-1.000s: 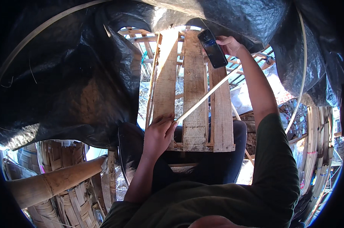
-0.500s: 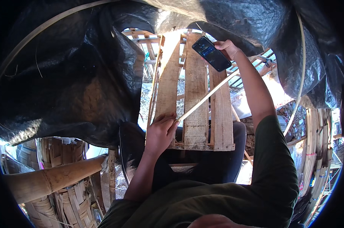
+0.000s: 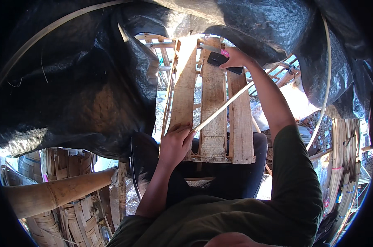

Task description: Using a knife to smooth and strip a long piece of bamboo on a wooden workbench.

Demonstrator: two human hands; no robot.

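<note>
My left hand (image 3: 177, 143) is closed round the near end of a long, pale strip (image 3: 223, 106), which looks like split bamboo. It lies slantwise over the wooden planks (image 3: 213, 136), its far end reaching my right forearm. At the far end of the planks, my right hand (image 3: 237, 59) grips a dark phone (image 3: 216, 59) from its right side. The phone's screen looks dark, and my fingers cover part of it. Just beyond the phone is a grey, blade-like piece (image 3: 209, 48), with something pink (image 3: 225, 52) beside my right fingers.
Black plastic sheeting (image 3: 71, 82) hangs across the left and the far side. A thick bamboo pole (image 3: 58, 194) juts in at lower left above woven baskets (image 3: 83, 220). Bundled bamboo strips (image 3: 339, 164) stand at right, and a thin curved strip (image 3: 326, 70) hangs before the sheeting.
My right hand has brought the phone down toward the planks and tilted it; its lit screen has gone dark. The grey piece and pink thing have come into sight. My left hand has barely moved.
</note>
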